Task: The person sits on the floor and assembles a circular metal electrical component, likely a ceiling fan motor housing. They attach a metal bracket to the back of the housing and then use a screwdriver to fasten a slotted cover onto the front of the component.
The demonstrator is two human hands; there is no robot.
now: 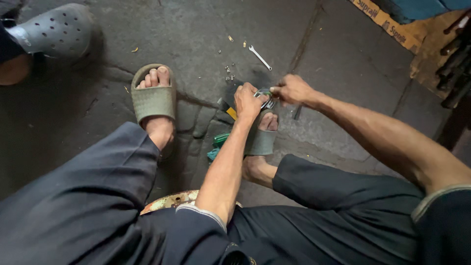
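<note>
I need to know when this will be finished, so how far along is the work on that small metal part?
Seemingly done: small screws and a wrench lie loose on the floor, suggesting disassembly. In hand: the left hand and right hand both grip a small metal part. Left: the screws are not back in; how much remains cannot be told.
</note>
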